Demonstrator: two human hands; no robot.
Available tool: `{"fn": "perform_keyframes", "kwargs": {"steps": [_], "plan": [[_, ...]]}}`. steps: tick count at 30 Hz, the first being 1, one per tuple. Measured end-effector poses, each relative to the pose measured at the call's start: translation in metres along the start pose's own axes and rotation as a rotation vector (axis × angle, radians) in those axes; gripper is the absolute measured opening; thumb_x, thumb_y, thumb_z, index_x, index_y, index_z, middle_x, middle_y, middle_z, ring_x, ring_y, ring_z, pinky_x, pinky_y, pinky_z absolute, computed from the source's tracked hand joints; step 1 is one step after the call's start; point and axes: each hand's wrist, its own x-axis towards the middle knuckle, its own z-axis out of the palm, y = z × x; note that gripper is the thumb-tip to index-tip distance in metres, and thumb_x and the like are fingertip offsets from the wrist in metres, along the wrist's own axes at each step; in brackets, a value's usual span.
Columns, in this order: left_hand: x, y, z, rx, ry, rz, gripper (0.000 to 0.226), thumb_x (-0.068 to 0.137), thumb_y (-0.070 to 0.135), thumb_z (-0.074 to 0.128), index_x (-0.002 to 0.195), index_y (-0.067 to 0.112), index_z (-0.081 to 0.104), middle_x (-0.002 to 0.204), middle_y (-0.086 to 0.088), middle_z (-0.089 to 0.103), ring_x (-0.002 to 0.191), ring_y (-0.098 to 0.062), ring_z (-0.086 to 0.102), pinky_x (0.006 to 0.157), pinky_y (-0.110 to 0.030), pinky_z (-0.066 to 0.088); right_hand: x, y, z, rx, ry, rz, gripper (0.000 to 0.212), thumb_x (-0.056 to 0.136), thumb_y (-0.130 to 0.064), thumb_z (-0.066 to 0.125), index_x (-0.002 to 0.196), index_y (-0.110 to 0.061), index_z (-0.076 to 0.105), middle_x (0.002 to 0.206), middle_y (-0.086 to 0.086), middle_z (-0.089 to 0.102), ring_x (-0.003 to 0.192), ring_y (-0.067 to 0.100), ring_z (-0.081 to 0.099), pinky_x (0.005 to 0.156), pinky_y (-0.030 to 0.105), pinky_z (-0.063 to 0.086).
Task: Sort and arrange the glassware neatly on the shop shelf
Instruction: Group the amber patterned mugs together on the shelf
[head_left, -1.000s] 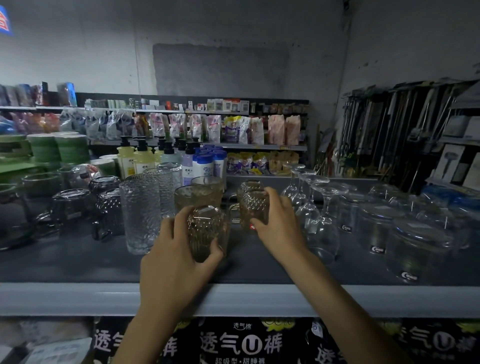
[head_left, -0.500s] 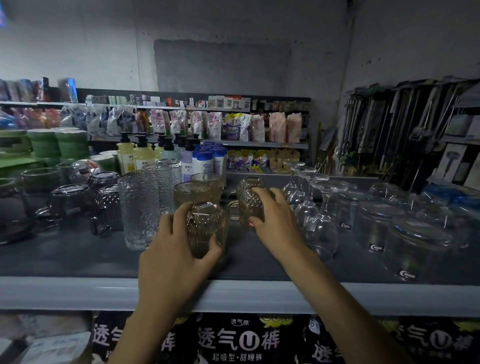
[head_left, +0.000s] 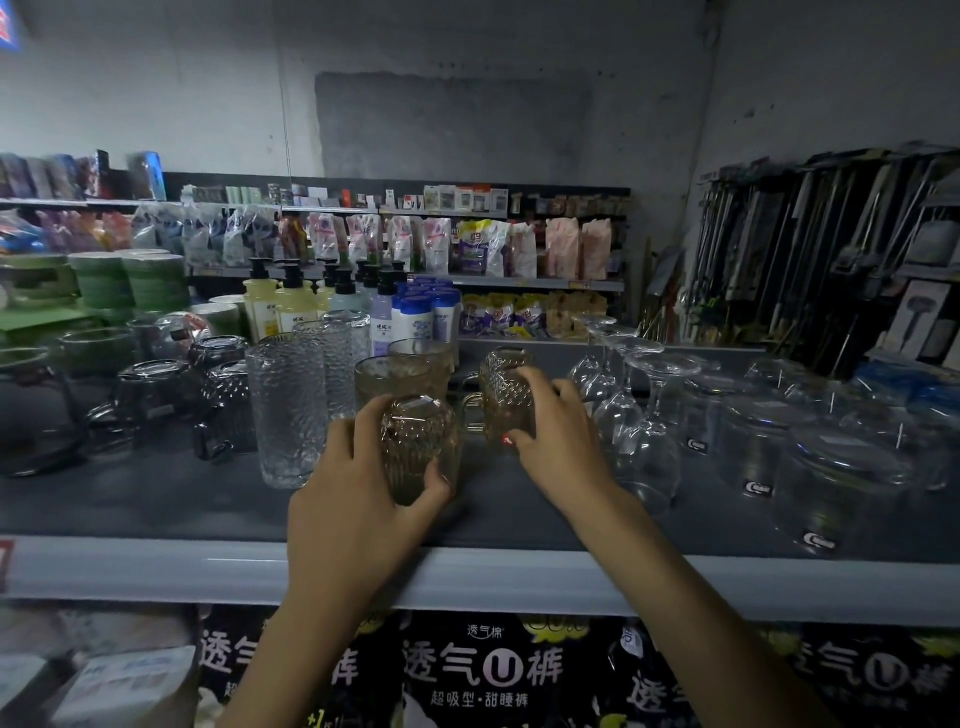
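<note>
1. The dark shop shelf (head_left: 156, 499) is crowded with glassware, and its pale front edge faces me. The two pieces I hold are at its middle, near the front. A glass set too close to that edge could tip off and smash.
2. A row of upturned wine glasses (head_left: 644, 431) stands just beside my right hand (head_left: 561, 441). They balance on their rims, so a careless swing of my wrist could topple one into the next.
3. A tall clear tumbler (head_left: 285, 410) stands just left of my left hand (head_left: 353, 499). A nudge could send it into the dark mugs (head_left: 228, 405) beside it.
4. My left hand wraps fingers and thumb round an amber ribbed glass (head_left: 415, 447). My right hand curls round an amber patterned mug (head_left: 506, 400), whose handle points towards the ribbed glass. The two are close enough to knock together and chip. I cannot tell whether either is lifted off the shelf.
5. Black packs (head_left: 483, 670) below the shelf read "透气U裤" in large white print, with "透气棉" above and "超吸型·甜睡裤" beneath.
6. The clear upturned glasses (head_left: 831, 483) on the right carry small dark stickers with a white logo that is too small to read. The pump bottles (head_left: 262, 312) at the back have labels I cannot make out.
</note>
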Motion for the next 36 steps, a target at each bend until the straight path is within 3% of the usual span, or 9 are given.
{"fn": "perform_keyframes", "kwargs": {"steps": [7, 12, 15, 19, 21, 23, 27, 32, 36], "plan": [[0.0, 0.002, -0.002, -0.022, -0.012, -0.017, 0.077, 0.077, 0.072, 0.049, 0.144, 0.036, 0.038, 0.131, 0.001, 0.055, 0.097, -0.028, 0.068, 0.065, -0.035, 0.049, 0.0, -0.001, -0.001, 0.014, -0.003, 0.013, 0.074, 0.089, -0.011, 0.076, 0.151, -0.03, 0.039, 0.141, 0.009, 0.04, 0.123, 0.029, 0.055, 0.102, 0.038, 0.049], [0.005, -0.001, -0.01, -0.163, -0.119, -0.067, 0.087, 0.075, 0.071, 0.07, 0.146, 0.044, 0.028, 0.139, 0.009, 0.053, 0.112, -0.02, 0.066, 0.085, -0.047, 0.059, -0.009, -0.011, -0.012, -0.024, 0.074, -0.044, 0.07, 0.094, -0.013, 0.07, 0.153, -0.024, 0.034, 0.149, 0.008, 0.034, 0.123, 0.028, 0.055, 0.101, 0.044, 0.052], [0.017, -0.01, -0.015, -0.292, -0.232, -0.186, 0.105, 0.067, 0.063, 0.085, 0.151, 0.035, 0.027, 0.125, 0.01, 0.061, 0.105, -0.013, 0.068, 0.096, -0.045, 0.056, -0.018, -0.02, -0.026, 0.038, 0.102, -0.119, 0.061, 0.094, -0.014, 0.069, 0.149, -0.025, 0.044, 0.142, 0.002, 0.044, 0.117, 0.021, 0.057, 0.099, 0.038, 0.052], [0.02, -0.011, -0.018, -0.318, -0.315, -0.199, 0.071, 0.069, 0.036, 0.093, 0.126, 0.025, 0.052, 0.094, 0.025, 0.06, 0.08, 0.006, 0.062, 0.081, -0.028, 0.054, -0.036, -0.037, -0.039, 0.351, -0.054, -0.102, 0.052, 0.094, -0.021, 0.071, 0.141, -0.034, 0.054, 0.138, -0.004, 0.053, 0.114, 0.012, 0.06, 0.095, 0.029, 0.055], [0.02, -0.009, -0.016, -0.336, -0.321, -0.191, 0.062, 0.07, 0.034, 0.093, 0.116, 0.029, 0.052, 0.093, 0.022, 0.062, 0.079, 0.004, 0.064, 0.079, -0.031, 0.057, -0.049, -0.046, -0.04, 0.442, -0.163, -0.105, 0.05, 0.095, -0.026, 0.071, 0.141, -0.037, 0.054, 0.139, -0.007, 0.051, 0.116, 0.008, 0.058, 0.09, 0.017, 0.052], [0.019, -0.008, -0.012, -0.348, -0.323, -0.166, 0.058, 0.071, 0.034, 0.093, 0.115, 0.03, 0.055, 0.095, 0.017, 0.065, 0.081, -0.002, 0.068, 0.08, -0.037, 0.06, -0.06, -0.05, -0.04, 0.47, -0.167, -0.121, 0.047, 0.094, -0.028, 0.072, 0.138, -0.037, 0.057, 0.136, -0.01, 0.052, 0.114, 0.006, 0.059, 0.094, 0.023, 0.055], [0.019, -0.001, -0.002, -0.328, -0.352, -0.065, 0.059, 0.076, 0.037, 0.09, 0.126, 0.024, 0.062, 0.104, 0.014, 0.07, 0.087, -0.005, 0.071, 0.084, -0.036, 0.06, -0.076, -0.041, -0.047, 0.307, -0.094, -0.155, 0.049, 0.095, -0.026, 0.071, 0.139, -0.038, 0.054, 0.132, -0.016, 0.048, 0.113, 0.005, 0.054, 0.1, 0.022, 0.049], [0.025, 0.024, 0.007, -0.351, -0.464, 0.084, 0.064, 0.082, 0.033, 0.086, 0.141, 0.029, 0.059, 0.104, 0.022, 0.062, 0.08, 0.016, 0.06, 0.069, 0.001, 0.043, -0.085, -0.024, -0.065, 0.163, -0.013, -0.147, 0.05, 0.093, -0.024, 0.073, 0.137, -0.036, 0.052, 0.13, -0.013, 0.044, 0.108, 0.003, 0.049, 0.087, 0.008, 0.039], [0.032, 0.03, 0.014, -0.391, -0.482, 0.102, 0.058, 0.083, 0.027, 0.086, 0.136, 0.028, 0.064, 0.105, 0.014, 0.068, 0.084, 0.01, 0.065, 0.07, -0.002, 0.047, -0.084, -0.017, -0.069, 0.166, -0.008, -0.112, 0.06, 0.089, -0.025, 0.078, 0.139, -0.039, 0.047, 0.137, -0.015, 0.039, 0.115, 0.002, 0.045, 0.098, 0.017, 0.041]]}}
